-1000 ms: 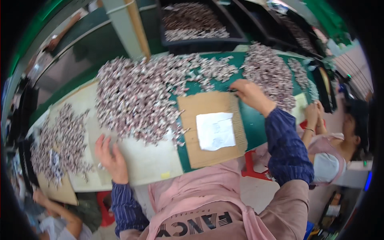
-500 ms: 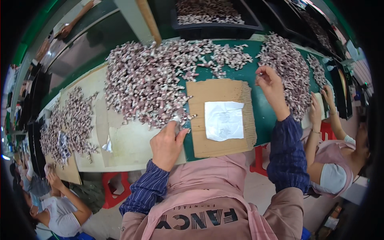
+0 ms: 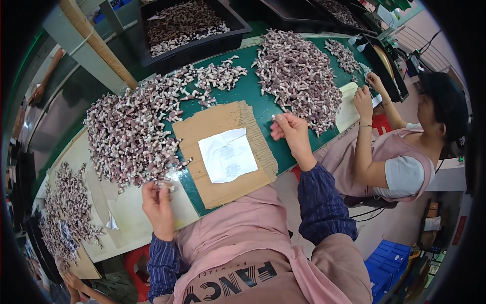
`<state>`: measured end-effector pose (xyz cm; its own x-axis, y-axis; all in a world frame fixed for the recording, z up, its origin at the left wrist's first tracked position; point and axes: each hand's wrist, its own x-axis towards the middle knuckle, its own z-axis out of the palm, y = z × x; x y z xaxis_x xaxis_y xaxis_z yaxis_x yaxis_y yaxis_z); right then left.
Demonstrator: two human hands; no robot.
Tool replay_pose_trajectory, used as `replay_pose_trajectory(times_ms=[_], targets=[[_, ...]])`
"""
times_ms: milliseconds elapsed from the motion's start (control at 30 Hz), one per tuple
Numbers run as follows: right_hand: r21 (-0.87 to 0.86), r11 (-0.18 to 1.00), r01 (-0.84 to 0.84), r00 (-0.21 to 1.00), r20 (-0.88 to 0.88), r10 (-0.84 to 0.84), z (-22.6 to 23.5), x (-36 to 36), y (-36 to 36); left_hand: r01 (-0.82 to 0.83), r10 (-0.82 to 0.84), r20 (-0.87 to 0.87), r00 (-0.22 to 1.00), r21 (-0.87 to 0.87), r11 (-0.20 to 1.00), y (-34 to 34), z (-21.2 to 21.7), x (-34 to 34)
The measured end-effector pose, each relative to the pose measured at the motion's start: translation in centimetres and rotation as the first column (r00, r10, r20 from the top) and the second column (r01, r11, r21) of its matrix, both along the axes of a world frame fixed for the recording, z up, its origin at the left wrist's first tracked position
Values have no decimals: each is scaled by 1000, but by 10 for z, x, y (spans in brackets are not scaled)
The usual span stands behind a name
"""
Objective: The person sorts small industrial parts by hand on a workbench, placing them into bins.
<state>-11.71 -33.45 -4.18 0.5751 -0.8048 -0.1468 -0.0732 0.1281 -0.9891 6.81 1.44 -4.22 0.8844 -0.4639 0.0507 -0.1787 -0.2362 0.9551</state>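
My left hand (image 3: pixel 159 207) is closed in a pinch at the near edge of a large heap of small purple-brown and white pieces (image 3: pixel 131 131). A small pale piece shows at its fingertips. To the right, my right hand (image 3: pixel 294 138) hovers over the green table surface with thumb and fingers pinched on a small whitish piece (image 3: pixel 274 117). Between the hands lies a brown cardboard sheet (image 3: pixel 195 134) with a torn, ribbed right edge. On it rests a crumpled white paper (image 3: pixel 228 154) with faint grey marks.
A second heap (image 3: pixel 298 76) lies at the right, near a co-worker's hands (image 3: pixel 365 104). At the far left is another heap (image 3: pixel 66 213). A black tray (image 3: pixel 235 30) of similar pieces stands behind the table, beside a post (image 3: pixel 98 40).
The view has turned to the right, so the table appears shifted left and tilted. My right hand has come down away from the right heap. My left hand stays by the large heap's near edge.
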Motion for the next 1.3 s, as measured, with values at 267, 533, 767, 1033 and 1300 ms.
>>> replay_pose_trajectory(times_ms=[267, 533, 767, 1033, 1300], targets=[[56, 998, -8, 997, 72, 4, 11, -7, 11, -93, -77, -460, 884, -336, 937, 17, 20, 3], [305, 950, -62, 992, 120, 26, 39, -18, 46, -20, -258, -575, 777, -432, 902, 17, 35, -17], [169, 910, -378, 925, 33, 378, 69, -18, 169, 331, -661, -564, 496, -580, 744, -23, 53, -59], [-82, 909, -410, 912, -60, 406, 62, -26, 183, 290, -644, -583, 496, -588, 755, -28, 40, -69], [-692, 671, -266, 959, -260, 112, 58, -7, 139, 217, -474, -694, 542, -429, 877, -19, 45, -57]])
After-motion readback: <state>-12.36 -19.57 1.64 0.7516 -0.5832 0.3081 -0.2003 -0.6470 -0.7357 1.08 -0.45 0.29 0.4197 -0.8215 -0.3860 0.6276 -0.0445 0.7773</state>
